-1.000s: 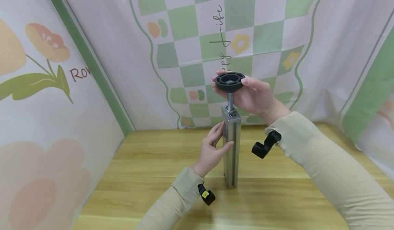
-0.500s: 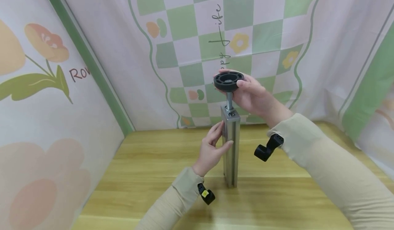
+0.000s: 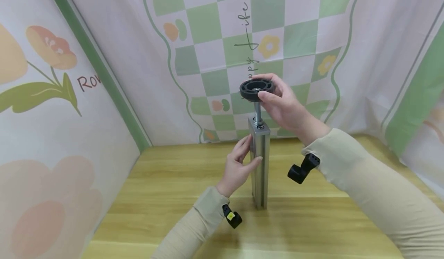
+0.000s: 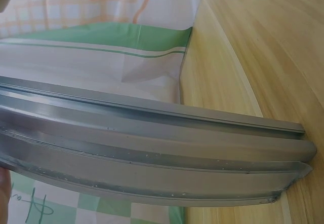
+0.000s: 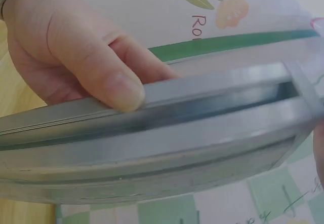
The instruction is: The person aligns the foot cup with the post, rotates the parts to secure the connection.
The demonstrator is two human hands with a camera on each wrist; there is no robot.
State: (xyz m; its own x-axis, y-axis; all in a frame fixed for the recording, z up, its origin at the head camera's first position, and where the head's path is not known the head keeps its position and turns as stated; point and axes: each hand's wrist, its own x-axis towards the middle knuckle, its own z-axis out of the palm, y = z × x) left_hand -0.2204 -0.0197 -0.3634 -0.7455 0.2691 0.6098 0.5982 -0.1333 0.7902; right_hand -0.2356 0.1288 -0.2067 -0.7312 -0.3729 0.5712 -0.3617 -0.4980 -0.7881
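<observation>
An aluminium extrusion profile (image 3: 263,166) stands upright on the wooden table. On its top sits a grey end plate (image 3: 264,132), from which a metal threaded rod (image 3: 258,112) rises to a round black levelling foot (image 3: 244,94). My left hand (image 3: 236,172) grips the profile's upper half from the left, thumb on the near face and fingers behind. The left wrist view shows the grooved profile (image 4: 142,148) reaching down to the table. My right hand (image 3: 288,106) holds the foot's rim from the right, with the thumb at the near edge and fingers round the far side.
The wooden table (image 3: 166,185) runs back to a printed curtain (image 3: 204,24) with green and white checks. A flowered curtain (image 3: 41,135) hangs on the left, another on the right. Black camera mounts (image 3: 301,169) are strapped to both wrists.
My right thumb has slid leftward along the near rim of the foot, and the hand has turned with its fingers coming round the far side. My left hand keeps its grip on the profile.
</observation>
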